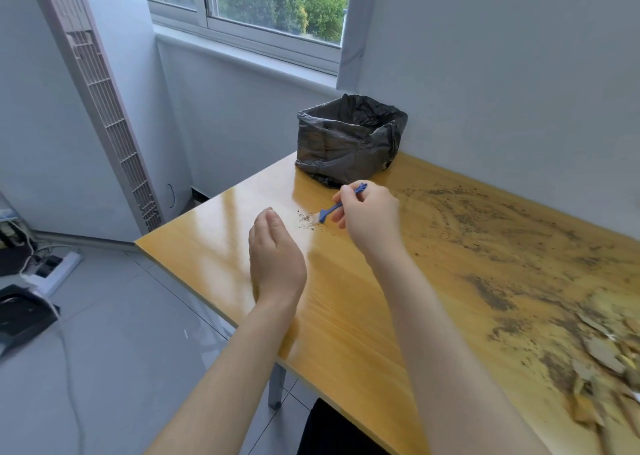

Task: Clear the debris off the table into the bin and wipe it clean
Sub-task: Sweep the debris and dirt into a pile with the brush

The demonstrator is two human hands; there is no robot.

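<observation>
Two bare arms reach up from the bottom of the frame over a shiny yellow wooden table [225,239]. The left hand [277,257] is in the middle, open, with its fingers straight and close together. It holds nothing. I cannot tell if it touches the table.

Just to its right, the right hand [370,219] has its fingers curled round a small blue plastic brush [341,205]. The brush's pale tip touches a little heap of dark crumbs [306,220] between the two hands.

Dark dirt [491,288] is spread over the right side of the table. Brown flat scraps [602,361] lie at the lower right.

A bin lined with a black plastic bag [349,135] sits on the table's far corner, in the upper middle.
</observation>
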